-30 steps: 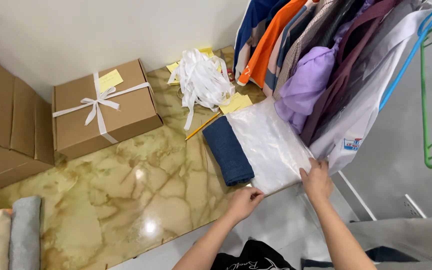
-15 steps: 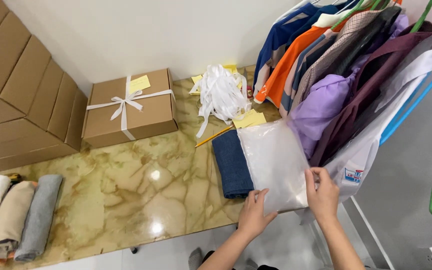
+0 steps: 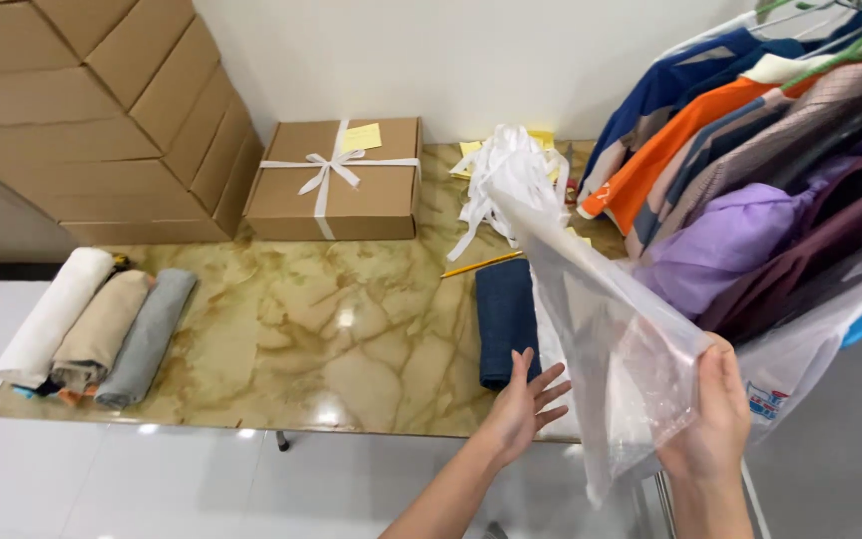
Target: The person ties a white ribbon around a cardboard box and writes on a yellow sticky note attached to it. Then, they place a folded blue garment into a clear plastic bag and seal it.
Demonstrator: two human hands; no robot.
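My right hand (image 3: 718,419) grips the near edge of a clear plastic bag (image 3: 601,309) and holds it lifted off the marble table (image 3: 281,329), its far end hanging up toward the ribbons. My left hand (image 3: 526,404) is open, fingers spread, just in front of a folded dark blue cloth (image 3: 507,319) that lies flat on the table. The bag hides part of the table's right end.
A brown gift box (image 3: 336,180) tied with white ribbon and a yellow note stands at the back. A heap of white ribbons (image 3: 501,175), a pencil (image 3: 481,265), three rolled cloths (image 3: 97,329) at left, stacked cartons (image 3: 82,110), and hanging garments (image 3: 750,180) at right.
My right hand has raised the plastic bag off the table. My left hand has let go of it and opened beside the blue cloth. The view swung left.
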